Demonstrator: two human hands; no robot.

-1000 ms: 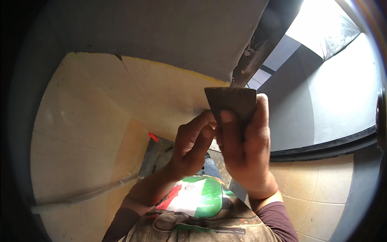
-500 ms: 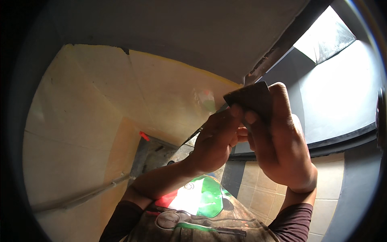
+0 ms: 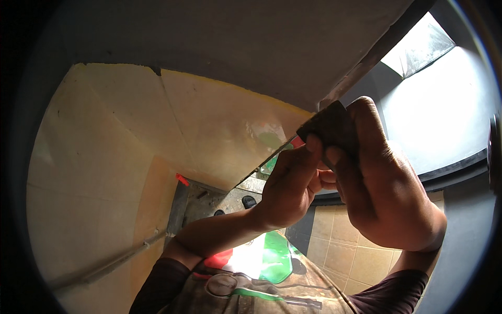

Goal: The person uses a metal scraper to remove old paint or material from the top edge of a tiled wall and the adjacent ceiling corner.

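Your right hand [image 3: 389,193] is closed on a dark scraper [image 3: 333,125]. Your left hand [image 3: 290,188] is curled, thumb by the scraper; I can't tell if it grips.

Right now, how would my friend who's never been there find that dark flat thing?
Find the big beige wall on the left and follow its yellow-lined top edge rightward. It leads to the dark flat piece, held by the right hand with the left hand against it; its straight edges set it apart from the rounded hands.

Head-worn fisheye — downward, close.
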